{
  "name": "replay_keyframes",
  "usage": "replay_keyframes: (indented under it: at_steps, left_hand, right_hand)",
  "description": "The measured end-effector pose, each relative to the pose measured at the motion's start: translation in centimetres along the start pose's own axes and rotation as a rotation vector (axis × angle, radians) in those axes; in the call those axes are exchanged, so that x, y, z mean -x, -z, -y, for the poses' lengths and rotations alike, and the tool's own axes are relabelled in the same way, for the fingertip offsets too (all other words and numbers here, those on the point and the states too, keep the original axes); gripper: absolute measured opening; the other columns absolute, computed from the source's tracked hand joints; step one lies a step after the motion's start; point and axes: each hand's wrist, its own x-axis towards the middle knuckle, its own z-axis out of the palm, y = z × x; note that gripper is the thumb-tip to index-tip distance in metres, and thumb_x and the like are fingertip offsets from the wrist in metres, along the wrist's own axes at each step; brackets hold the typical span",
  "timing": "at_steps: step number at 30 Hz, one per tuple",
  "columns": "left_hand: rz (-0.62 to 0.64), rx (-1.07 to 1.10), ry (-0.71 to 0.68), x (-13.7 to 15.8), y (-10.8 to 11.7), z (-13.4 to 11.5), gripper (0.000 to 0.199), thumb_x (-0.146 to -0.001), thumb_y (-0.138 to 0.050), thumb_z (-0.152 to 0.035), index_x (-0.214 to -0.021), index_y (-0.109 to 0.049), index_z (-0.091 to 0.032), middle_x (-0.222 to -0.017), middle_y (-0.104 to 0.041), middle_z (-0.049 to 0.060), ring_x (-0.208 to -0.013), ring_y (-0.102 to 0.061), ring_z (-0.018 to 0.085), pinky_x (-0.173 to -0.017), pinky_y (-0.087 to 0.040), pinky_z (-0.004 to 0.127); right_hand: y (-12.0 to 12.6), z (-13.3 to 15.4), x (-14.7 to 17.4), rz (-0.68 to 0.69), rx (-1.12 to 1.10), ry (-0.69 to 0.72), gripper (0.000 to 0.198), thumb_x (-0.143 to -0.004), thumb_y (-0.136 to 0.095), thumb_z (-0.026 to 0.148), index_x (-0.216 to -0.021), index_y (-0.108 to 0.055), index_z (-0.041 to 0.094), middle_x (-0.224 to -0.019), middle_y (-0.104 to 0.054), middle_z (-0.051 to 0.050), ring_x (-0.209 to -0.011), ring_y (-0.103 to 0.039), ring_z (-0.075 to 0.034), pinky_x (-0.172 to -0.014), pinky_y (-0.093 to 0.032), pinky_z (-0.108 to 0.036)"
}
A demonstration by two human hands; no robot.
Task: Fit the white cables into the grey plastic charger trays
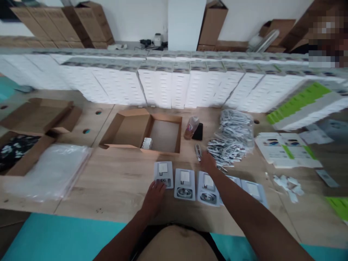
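My left hand [155,195] rests on the lower edge of the leftmost plastic tray [155,170], its fingertips over the section with a dark coil and its fingers loosely extended. My right hand [208,163] is at the left side of a heap of coiled white cables [227,152]. At its fingertips is a single coiled cable [198,151], and the fingers appear closed on its near end. Two more trays, a middle tray [185,166] and another tray [201,177], each hold a white card and a coiled cable. Further trays [253,190] are partly hidden behind my right forearm.
An open cardboard box [180,136] holds small white blocks [147,143]. Nearby are a bottle [191,127] and a black phone-like object [198,132]. White boxes [181,87] line the back. Plastic bags [58,168] lie left; flat printed boxes [288,150] and white pieces [289,185] lie right. Another person is at upper right.
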Motion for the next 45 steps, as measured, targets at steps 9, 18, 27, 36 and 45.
replay_keyframes:
  at_steps: [9, 18, 27, 36, 45]
  left_hand:
    - [-0.273, 0.316, 0.086, -0.2, 5.1, -0.9, 0.032, -0.09, -0.045, -0.019, -0.119, -0.057, -0.024, -0.122, -0.061, 0.008, -0.118, -0.053, 0.023, -0.111, -0.032, 0.047]
    - [0.333, 0.948, 0.112, -6.4, 14.4, -5.5, 0.029, -0.086, -0.05, -0.044, -0.099, -0.056, -0.019, -0.082, -0.068, 0.002, -0.06, -0.061, 0.014, -0.051, -0.043, 0.023]
    - [0.244, 1.098, 0.107, -5.2, 12.1, -7.7, 0.008, -0.079, -0.049, -0.024, -0.085, -0.046, -0.02, -0.069, -0.051, -0.004, -0.061, -0.047, 0.011, -0.056, -0.038, 0.022]
    - [0.213, 1.429, 0.04, -4.0, 9.5, -9.5, 0.017, -0.083, -0.052, -0.031, -0.09, -0.04, -0.021, -0.064, -0.044, -0.009, -0.042, -0.036, 0.005, -0.039, -0.028, 0.018]
    - [0.074, 0.905, -0.093, -3.3, 11.9, -9.3, 0.005, -0.088, -0.047, -0.025, -0.088, -0.047, -0.02, -0.073, -0.055, -0.001, -0.064, -0.053, 0.013, -0.06, -0.04, 0.025]
  right_hand:
    - [4.1, 0.0, 0.4, 0.079, 0.055, 0.28, 0.023, -0.085, -0.052, 0.019, -0.1, -0.07, 0.018, -0.105, -0.066, -0.011, -0.098, -0.06, -0.02, -0.081, -0.042, -0.028]
    - [11.2, 5.3, 11.1, 0.009, 0.1, 0.974, 0.017, -0.085, -0.053, 0.014, -0.085, -0.069, 0.022, -0.092, -0.064, -0.007, -0.09, -0.056, -0.019, -0.081, -0.039, -0.03]
    - [9.1, 6.8, 15.8, -0.101, -0.461, 0.511, 0.013, -0.079, -0.054, 0.017, -0.08, -0.067, 0.019, -0.076, -0.067, -0.002, -0.07, -0.06, -0.015, -0.067, -0.045, -0.026]
    - [4.0, 7.4, 18.1, -0.046, -1.24, 0.074, 0.02, -0.072, -0.067, 0.037, -0.082, -0.068, 0.019, -0.068, -0.069, -0.002, -0.063, -0.065, -0.02, -0.058, -0.053, -0.032]
    - [4.7, 6.0, 20.6, -0.566, -0.583, 0.297, 0.032, -0.074, -0.069, 0.026, -0.106, -0.067, 0.021, -0.117, -0.055, -0.012, -0.11, -0.051, -0.026, -0.097, -0.042, -0.042]
